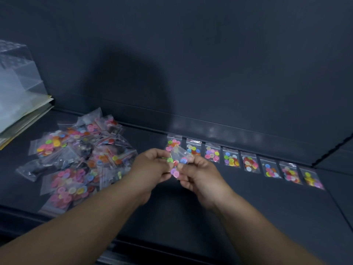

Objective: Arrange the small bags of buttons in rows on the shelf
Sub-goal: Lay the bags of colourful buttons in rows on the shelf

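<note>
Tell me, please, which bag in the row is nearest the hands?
The leftmost bag, at the row's end toward the pile; the held bag partly covers it, while the other seven stretch away rightward.

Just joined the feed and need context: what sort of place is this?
Likely a shop or stockroom: a dark shelf with an upright back panel, a row of button bags along it, a loose pile of more bags at left, clear packaging beyond.
</note>
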